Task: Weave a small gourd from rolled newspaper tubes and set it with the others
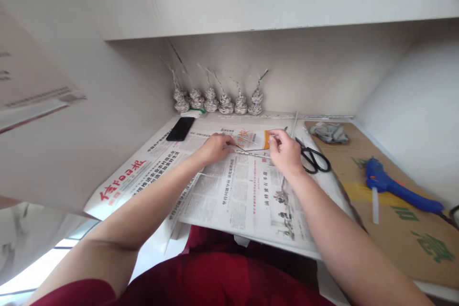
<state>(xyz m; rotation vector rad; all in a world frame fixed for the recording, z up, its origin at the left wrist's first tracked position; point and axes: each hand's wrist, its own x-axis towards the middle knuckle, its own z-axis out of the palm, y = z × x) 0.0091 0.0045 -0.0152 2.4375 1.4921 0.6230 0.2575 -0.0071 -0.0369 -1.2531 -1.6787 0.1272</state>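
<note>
My left hand (217, 148) is closed in a pinch at the left edge of a small white and orange printed piece (266, 139). Opposite it, my right hand (285, 152) pinches near the orange edge. What exactly sits in either set of fingertips is too small to make out. Just below the printed piece, a thin rolled paper stick (251, 154) runs between the two hands. Thin pale slivers show on the printed piece. Newspaper sheets (211, 201) lie beneath both hands. Black-handled scissors (315, 160) rest right beside my right hand, partly hidden by it.
Several woven gourd-shaped pieces (225, 103) line the back wall, with long paper sticks (287, 116) beside them. A black phone (180, 128) lies at left. To the right, cardboard (358, 143) bears a crumpled grey wad (329, 132) and a blue glue gun (398, 191). A panel (251, 0) overhangs the back.
</note>
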